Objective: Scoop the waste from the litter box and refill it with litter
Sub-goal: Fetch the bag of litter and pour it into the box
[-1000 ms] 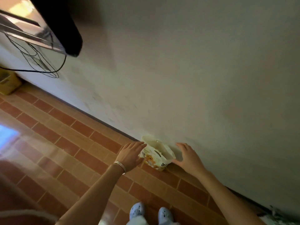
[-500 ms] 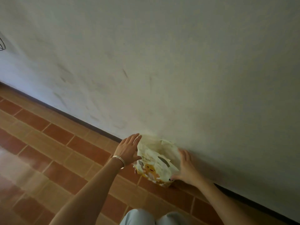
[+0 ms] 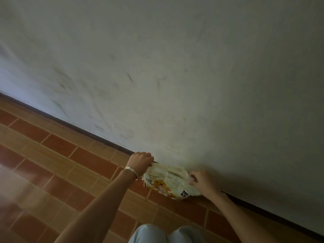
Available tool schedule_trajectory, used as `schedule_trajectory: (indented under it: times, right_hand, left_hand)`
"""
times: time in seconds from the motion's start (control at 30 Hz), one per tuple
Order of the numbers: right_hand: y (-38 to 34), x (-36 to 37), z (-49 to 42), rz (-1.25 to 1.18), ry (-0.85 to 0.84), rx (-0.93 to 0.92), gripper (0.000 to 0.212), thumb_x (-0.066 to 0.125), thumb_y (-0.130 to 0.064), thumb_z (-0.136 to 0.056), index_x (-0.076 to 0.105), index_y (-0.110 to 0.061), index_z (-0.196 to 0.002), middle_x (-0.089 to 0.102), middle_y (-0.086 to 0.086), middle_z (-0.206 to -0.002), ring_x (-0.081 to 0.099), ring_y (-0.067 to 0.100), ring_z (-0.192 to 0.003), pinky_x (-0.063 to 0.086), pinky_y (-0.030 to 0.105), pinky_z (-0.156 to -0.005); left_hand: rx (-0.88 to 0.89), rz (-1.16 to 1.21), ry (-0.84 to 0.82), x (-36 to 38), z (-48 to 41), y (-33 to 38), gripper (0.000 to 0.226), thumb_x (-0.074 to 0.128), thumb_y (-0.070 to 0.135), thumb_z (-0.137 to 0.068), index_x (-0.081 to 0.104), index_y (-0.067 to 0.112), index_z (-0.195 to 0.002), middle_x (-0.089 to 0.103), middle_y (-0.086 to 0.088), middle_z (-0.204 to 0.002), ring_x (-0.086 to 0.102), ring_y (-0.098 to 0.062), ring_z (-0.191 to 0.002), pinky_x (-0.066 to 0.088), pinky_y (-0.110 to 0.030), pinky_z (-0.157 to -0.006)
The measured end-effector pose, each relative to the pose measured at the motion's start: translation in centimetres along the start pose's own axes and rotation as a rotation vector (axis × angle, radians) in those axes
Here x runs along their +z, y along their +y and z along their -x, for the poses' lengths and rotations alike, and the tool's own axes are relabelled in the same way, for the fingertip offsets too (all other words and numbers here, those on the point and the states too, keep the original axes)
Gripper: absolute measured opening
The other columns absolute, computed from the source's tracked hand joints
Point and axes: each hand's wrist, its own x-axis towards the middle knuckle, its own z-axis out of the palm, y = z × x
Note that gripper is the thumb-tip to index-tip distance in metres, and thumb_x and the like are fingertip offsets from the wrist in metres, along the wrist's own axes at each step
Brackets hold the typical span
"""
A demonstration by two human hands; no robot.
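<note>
A cream and yellow litter bag with printed pictures stands on the tiled floor against the wall. My left hand, with a silver bangle on the wrist, grips the bag's top left edge with curled fingers. My right hand pinches the bag's top right edge. The bag's mouth is stretched between both hands. No litter box or scoop is in view.
A pale, scuffed wall fills most of the view, with a dark skirting line along its foot. Red and tan floor tiles spread to the left. My knees in light trousers show at the bottom edge.
Both hands went from open beside the bag to gripping its top edges. The view has swung closer to the wall, and the dark object and cables at upper left have left the frame.
</note>
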Motion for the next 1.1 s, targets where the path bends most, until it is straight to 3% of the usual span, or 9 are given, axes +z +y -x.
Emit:
schedule_trajectory:
  times: [0.1, 0.13, 0.2, 0.27, 0.43, 0.77, 1.0, 1.1]
  right_hand:
    - [-1.5, -1.5, 3.5, 0.056, -0.010, -0.029, 0.040, 0.058, -0.026, -0.090, 0.033, -0.032, -0.059, 0.041, -0.014, -0.060, 0.041, -0.002, -0.055, 0.033, 0.017, -0.052]
    - [-2.1, -2.2, 4.7, 0.071, -0.005, -0.038, 0.037, 0.056, -0.025, -0.091, 0.037, -0.033, -0.060, 0.044, -0.015, -0.064, 0.041, -0.003, -0.057, 0.033, 0.015, -0.053]
    - [-3.4, -4.2, 6.9, 0.086, 0.030, -0.047, 0.018, 0.054, -0.026, -0.091, 0.055, -0.027, -0.073, 0.050, -0.015, -0.076, 0.046, 0.000, -0.065, 0.031, 0.012, -0.052]
    - [-4.9, -7.0, 9.1, 0.103, 0.057, -0.060, 0.012, 0.054, -0.031, -0.091, 0.062, -0.023, -0.087, 0.051, -0.015, -0.081, 0.047, 0.002, -0.072, 0.028, 0.014, -0.053]
    - [-8.7, -14.8, 14.6, 0.138, 0.075, -0.133, 0.013, 0.055, -0.034, -0.091, 0.062, -0.024, -0.087, 0.057, -0.014, -0.085, 0.047, 0.000, -0.072, 0.025, 0.010, -0.051]
    - [-17.4, -28.0, 24.4, 0.153, 0.069, -0.325, 0.015, 0.056, -0.039, -0.089, 0.057, -0.026, -0.082, 0.048, -0.018, -0.077, 0.051, 0.003, -0.081, 0.026, 0.012, -0.051]
    - [-23.8, -32.3, 27.4, 0.107, 0.085, -0.559, 0.020, 0.059, -0.039, -0.086, 0.049, -0.027, -0.073, 0.043, -0.023, -0.066, 0.041, -0.002, -0.069, 0.027, 0.011, -0.052]
    - [-26.5, -32.8, 27.8, -0.023, 0.077, -0.596, 0.025, 0.065, -0.037, -0.083, 0.049, -0.025, -0.067, 0.049, -0.015, -0.065, 0.045, 0.001, -0.062, 0.031, 0.015, -0.053]
  left_hand:
    - [-0.025, 0.039, -0.090, -2.9, 3.2, 1.2, 0.015, 0.080, 0.024, -0.068, 0.066, 0.021, -0.073, 0.062, 0.008, -0.072, 0.061, -0.011, -0.063, 0.037, -0.021, -0.047]
    - [-0.046, 0.065, -0.087, -3.8, 4.6, 1.6, 0.016, 0.080, 0.024, -0.068, 0.065, 0.021, -0.072, 0.062, 0.008, -0.073, 0.061, -0.010, -0.063, 0.035, -0.021, -0.046]
    - [-0.046, 0.114, -0.092, -5.8, 7.2, 2.3, 0.035, 0.091, 0.024, -0.044, 0.058, 0.024, -0.056, 0.055, 0.012, -0.058, 0.055, -0.008, -0.048, 0.033, -0.017, -0.036]
    - [-0.100, 0.142, -0.076, -8.1, 9.3, 2.5, 0.040, 0.091, 0.020, -0.037, 0.055, 0.024, -0.053, 0.051, 0.012, -0.054, 0.052, -0.008, -0.045, 0.036, -0.016, -0.033]
    - [-0.146, 0.107, -0.019, -18.0, 13.7, 3.8, 0.041, 0.091, 0.021, -0.038, 0.054, 0.024, -0.054, 0.050, 0.011, -0.054, 0.052, -0.008, -0.045, 0.032, -0.015, -0.032]
    - [-0.291, 0.079, 0.086, -35.4, 23.8, 5.1, 0.038, 0.091, 0.026, -0.045, 0.055, 0.027, -0.057, 0.049, 0.014, -0.056, 0.050, -0.004, -0.045, 0.025, -0.014, -0.030]
    - [-0.520, 0.111, 0.189, -41.2, 31.4, 5.5, 0.029, 0.084, 0.024, -0.061, 0.055, 0.024, -0.064, 0.053, 0.012, -0.063, 0.056, -0.009, -0.053, 0.041, -0.020, -0.035]
    - [-0.644, 0.230, 0.225, -42.3, 34.3, 5.4, 0.009, 0.064, 0.024, -0.084, 0.060, 0.018, -0.078, 0.058, 0.005, -0.078, 0.061, -0.019, -0.074, 0.052, -0.034, -0.052]
